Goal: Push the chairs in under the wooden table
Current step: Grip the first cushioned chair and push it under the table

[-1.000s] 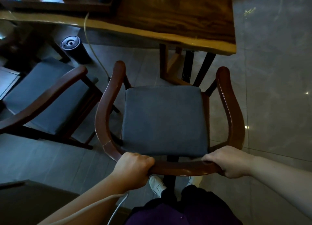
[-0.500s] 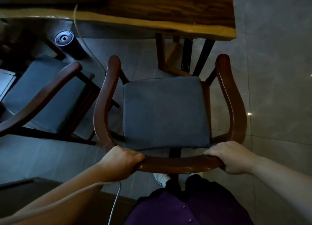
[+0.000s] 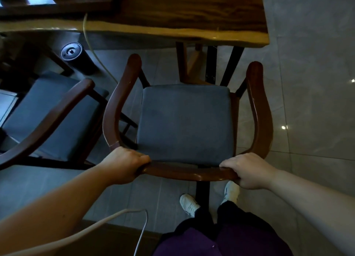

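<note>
Your left hand (image 3: 124,164) and right hand (image 3: 249,171) clasp the chair (image 3: 184,121) back rail; its seat sits short of the table (image 3: 172,15). Push crooked and an armrest could hit the table leg (image 3: 181,63) or neighbouring chair (image 3: 48,111).

Chair (image 3: 261,109) glossy wood, matt cloth seat; table (image 3: 192,11) polished wood; floor (image 3: 311,63) glossy tile.

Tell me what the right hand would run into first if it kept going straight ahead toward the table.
The right hand, gripping the chair's back rail, points forward over the grey seat cushion. Straight on, past the cushion, it would probably meet the wooden table edge first, though their relative heights are unclear.
</note>
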The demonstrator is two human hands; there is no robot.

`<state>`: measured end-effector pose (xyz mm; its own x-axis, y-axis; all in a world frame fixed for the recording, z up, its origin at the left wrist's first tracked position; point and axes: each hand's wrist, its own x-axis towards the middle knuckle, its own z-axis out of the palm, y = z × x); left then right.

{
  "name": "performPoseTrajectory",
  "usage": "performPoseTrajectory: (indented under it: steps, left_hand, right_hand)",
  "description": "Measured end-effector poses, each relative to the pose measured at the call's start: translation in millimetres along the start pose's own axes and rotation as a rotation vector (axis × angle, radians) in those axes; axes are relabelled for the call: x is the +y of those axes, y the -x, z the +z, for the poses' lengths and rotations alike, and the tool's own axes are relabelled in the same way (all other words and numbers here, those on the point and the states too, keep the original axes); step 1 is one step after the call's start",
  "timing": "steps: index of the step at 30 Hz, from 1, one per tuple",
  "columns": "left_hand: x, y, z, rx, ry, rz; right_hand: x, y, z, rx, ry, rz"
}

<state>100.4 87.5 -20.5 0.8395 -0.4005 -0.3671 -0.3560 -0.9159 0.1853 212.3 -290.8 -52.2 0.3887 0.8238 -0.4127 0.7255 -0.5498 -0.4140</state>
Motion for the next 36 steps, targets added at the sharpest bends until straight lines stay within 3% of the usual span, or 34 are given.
performPoseTrajectory:
  steps: [10,16,28,36]
  left_hand:
    - [15,-14,10,0.183,0.058,0.000]
    - [39,-46,15,0.205,0.076,-0.015]
    - [39,-60,-8,-0.009,0.067,0.050]
    - [8,-68,-39,-0.146,0.022,-0.117]
  right_hand:
    - [26,-7,-24,-0.244,0.092,-0.007]
    - [68,0,-41,-0.221,0.122,0.036]
    - [76,5,-38,-0.130,0.085,0.047]
    - [63,-19,-59,-0.030,0.118,0.025]
